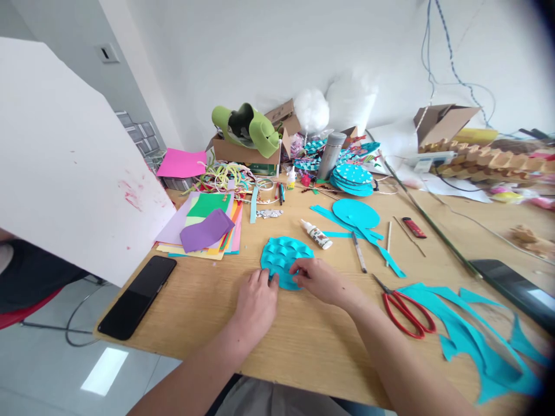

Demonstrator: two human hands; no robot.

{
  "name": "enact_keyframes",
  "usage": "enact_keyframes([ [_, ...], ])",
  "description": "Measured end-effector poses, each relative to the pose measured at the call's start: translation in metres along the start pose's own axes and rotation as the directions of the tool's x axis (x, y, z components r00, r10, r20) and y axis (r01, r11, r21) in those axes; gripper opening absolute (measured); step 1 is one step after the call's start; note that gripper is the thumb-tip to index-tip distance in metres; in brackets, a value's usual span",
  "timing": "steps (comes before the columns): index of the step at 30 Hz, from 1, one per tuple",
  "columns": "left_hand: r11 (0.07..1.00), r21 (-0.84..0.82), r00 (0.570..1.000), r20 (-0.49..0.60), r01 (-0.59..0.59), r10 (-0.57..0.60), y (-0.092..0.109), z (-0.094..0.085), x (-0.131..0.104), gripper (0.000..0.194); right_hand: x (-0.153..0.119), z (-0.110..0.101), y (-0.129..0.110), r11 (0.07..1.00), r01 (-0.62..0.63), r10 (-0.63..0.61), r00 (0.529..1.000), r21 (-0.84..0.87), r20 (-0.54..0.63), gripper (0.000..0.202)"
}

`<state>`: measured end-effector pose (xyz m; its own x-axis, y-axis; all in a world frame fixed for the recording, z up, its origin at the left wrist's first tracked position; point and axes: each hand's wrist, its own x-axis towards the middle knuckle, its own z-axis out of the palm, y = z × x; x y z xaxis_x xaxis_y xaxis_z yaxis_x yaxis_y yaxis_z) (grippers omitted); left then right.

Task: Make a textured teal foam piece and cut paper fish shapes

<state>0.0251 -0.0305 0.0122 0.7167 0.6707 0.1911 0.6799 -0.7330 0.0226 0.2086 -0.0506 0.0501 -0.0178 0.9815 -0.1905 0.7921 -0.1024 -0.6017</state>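
A turquoise paper disc point(284, 249) with rows of raised, curved paper scales lies on the wooden table. Its lower left edge is under the fingertips of my left hand point(256, 300), which rests flat with the thumb a little apart. Over the disc's lower right part, my right hand point(319, 279) is closed, fingers curled in a pinch. What is between those fingertips is too small to make out. Just beyond the disc lies a white glue bottle point(317, 234) on its side. A pen point(359, 253) is to its right.
Red-handled scissors point(407, 315) and turquoise paper scraps point(468, 332) lie at the right. Plain turquoise discs point(355, 214) and strips are behind. Coloured sheets point(208, 225) and a black phone point(137, 297) are at the left. A grey flask point(332, 156) stands at the back.
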Motion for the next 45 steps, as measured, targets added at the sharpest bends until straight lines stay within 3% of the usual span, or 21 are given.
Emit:
enact_keyframes([
  [5,0.999,0.034,1.000,0.004,-0.009,0.009,0.001,0.001,0.000,0.034,0.000,-0.004,0.002,0.994,-0.107,0.107,0.994,-0.003,-0.012,0.011],
  [9,1.000,0.018,1.000,0.031,0.000,0.000,0.001,0.001,0.000,0.035,-0.001,-0.006,0.003,0.986,-0.167,0.166,0.985,0.021,0.052,0.019],
  [19,1.000,0.011,0.998,0.056,0.006,-0.007,0.002,-0.004,0.002,0.033,0.000,0.003,0.012,0.947,-0.179,0.163,0.983,0.267,0.084,0.022],
  [29,0.997,-0.071,1.000,-0.013,0.013,-0.014,-0.003,-0.001,0.002,0.030,-0.001,0.005,0.015,0.953,-0.156,0.146,0.988,0.259,0.058,0.028],
  [35,0.993,-0.119,0.997,-0.079,-0.013,0.003,-0.007,0.001,0.002,0.042,-0.001,0.005,0.015,0.955,-0.144,0.132,0.989,0.259,0.065,0.031],
  [40,0.988,-0.145,0.981,-0.191,-0.050,0.022,-0.006,-0.010,0.007,0.020,-0.002,0.005,0.013,0.948,-0.151,0.134,0.988,0.281,0.078,0.030],
  [45,0.980,-0.174,0.993,-0.088,-0.096,0.081,-0.003,-0.015,0.019,0.004,-0.003,0.004,0.013,0.932,-0.163,0.136,0.985,0.323,0.103,0.029],
])
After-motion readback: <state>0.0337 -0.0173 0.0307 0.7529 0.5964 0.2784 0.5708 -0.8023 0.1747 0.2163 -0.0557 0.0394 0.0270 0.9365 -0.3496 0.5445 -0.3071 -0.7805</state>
